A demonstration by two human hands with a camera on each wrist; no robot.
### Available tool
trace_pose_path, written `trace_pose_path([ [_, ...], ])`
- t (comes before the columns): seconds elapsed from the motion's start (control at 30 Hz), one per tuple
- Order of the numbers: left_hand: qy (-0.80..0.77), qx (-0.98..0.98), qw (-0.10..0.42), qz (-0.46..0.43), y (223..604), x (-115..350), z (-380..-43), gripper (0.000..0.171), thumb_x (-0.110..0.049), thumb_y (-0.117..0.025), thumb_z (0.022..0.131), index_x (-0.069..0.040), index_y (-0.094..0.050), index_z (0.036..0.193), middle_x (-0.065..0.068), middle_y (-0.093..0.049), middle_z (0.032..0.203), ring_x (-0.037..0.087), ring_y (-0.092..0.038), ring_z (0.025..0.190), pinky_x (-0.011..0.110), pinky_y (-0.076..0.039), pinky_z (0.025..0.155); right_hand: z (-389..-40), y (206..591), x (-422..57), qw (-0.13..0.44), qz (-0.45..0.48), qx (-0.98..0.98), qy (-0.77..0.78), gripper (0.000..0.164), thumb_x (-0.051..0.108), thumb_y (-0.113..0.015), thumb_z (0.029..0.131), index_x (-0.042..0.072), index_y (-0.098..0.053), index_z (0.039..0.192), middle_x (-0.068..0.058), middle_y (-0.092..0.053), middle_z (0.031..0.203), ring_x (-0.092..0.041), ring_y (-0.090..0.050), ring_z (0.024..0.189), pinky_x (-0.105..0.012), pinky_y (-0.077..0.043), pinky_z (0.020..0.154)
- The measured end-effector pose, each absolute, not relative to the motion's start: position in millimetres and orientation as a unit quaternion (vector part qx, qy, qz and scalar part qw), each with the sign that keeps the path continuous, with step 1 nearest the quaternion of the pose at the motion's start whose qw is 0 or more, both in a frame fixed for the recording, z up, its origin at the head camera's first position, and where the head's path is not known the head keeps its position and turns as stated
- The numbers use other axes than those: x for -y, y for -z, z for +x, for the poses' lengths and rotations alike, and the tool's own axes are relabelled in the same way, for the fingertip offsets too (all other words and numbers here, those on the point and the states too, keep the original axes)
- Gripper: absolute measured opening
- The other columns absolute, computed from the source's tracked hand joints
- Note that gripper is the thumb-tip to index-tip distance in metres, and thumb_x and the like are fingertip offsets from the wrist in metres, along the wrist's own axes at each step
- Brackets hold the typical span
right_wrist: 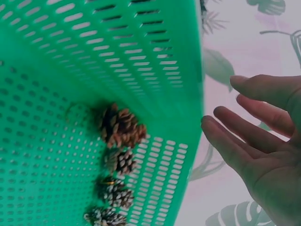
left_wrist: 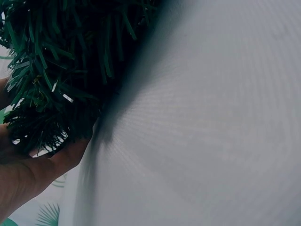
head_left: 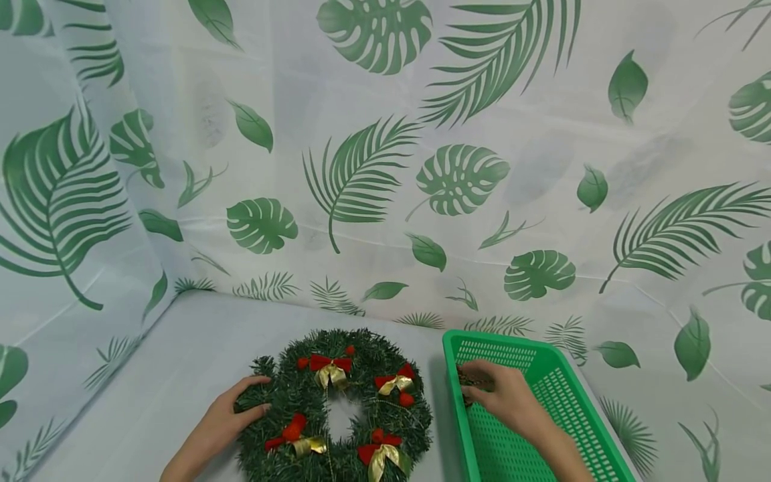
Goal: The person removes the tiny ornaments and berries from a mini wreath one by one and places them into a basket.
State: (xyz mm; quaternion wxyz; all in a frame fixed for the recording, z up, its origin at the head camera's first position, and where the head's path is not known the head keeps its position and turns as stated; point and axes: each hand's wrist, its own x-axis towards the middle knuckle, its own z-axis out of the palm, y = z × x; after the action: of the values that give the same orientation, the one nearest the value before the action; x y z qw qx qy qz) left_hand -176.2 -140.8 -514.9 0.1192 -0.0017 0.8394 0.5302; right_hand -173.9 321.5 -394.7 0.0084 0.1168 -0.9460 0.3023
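A round green Christmas wreath (head_left: 289, 388) with red-and-gold bows and red balls lies on the table. My left hand (head_left: 223, 418) grips its left edge, thumb and fingers about the green needles; in the left wrist view that hand (left_wrist: 44, 172) curls round a tuft of the wreath (left_wrist: 61, 70). Over the left inner side of a green plastic basket (head_left: 506, 337) is my right hand (head_left: 508, 395), close to brown pine cones (head_left: 472, 383). The right wrist view shows several pine cones (right_wrist: 122, 127) along the basket's inside edge, and my right hand (right_wrist: 263, 127) with fingers spread, apart from them.
The basket stands to the right of the wreath, its perforated wall (right_wrist: 155, 56) rising above the table. A white tabletop (head_left: 193, 348) runs up to hanging curtains (head_left: 361, 254) printed with green leaves, at the back and left.
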Motion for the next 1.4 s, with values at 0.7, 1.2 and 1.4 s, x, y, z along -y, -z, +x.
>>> trace_pose_path([
  [0.7,-0.53,-0.84,0.118,0.001,514,140,-175,0.061,-0.034,-0.074,0.095,-0.011,-0.053,0.147,0.03,-0.037,0.16,0.057,-0.031,0.146,0.07,-0.044,0.103,-179,392,-280,-0.055,0.192,0.911,-0.362,0.024,0.005,-0.077,0.09,0.003,-0.073,0.114,-0.012,-0.073,0.111,-0.029,-0.073,0.097,-0.023,-0.061,0.079],
  [1.2,-0.529,-0.84,0.119,0.002,515,141,-176,0.061,-0.035,-0.074,0.095,-0.011,-0.053,0.147,0.03,-0.036,0.16,0.057,-0.031,0.146,0.07,-0.044,0.102,-183,402,-264,-0.142,0.21,0.901,-0.352,0.026,-0.002,-0.072,0.091,-0.003,-0.069,0.118,-0.019,-0.071,0.116,-0.032,-0.071,0.099,-0.023,-0.06,0.078],
  [1.4,-0.526,-0.842,0.121,-0.003,515,141,-176,0.062,-0.036,-0.074,0.095,-0.011,-0.053,0.148,0.03,-0.036,0.16,0.058,-0.031,0.145,0.07,-0.045,0.101,-184,402,-261,-0.156,0.209,0.9,-0.35,0.026,-0.007,-0.07,0.09,-0.002,-0.069,0.116,-0.019,-0.071,0.115,-0.031,-0.073,0.097,-0.029,-0.062,0.076],
])
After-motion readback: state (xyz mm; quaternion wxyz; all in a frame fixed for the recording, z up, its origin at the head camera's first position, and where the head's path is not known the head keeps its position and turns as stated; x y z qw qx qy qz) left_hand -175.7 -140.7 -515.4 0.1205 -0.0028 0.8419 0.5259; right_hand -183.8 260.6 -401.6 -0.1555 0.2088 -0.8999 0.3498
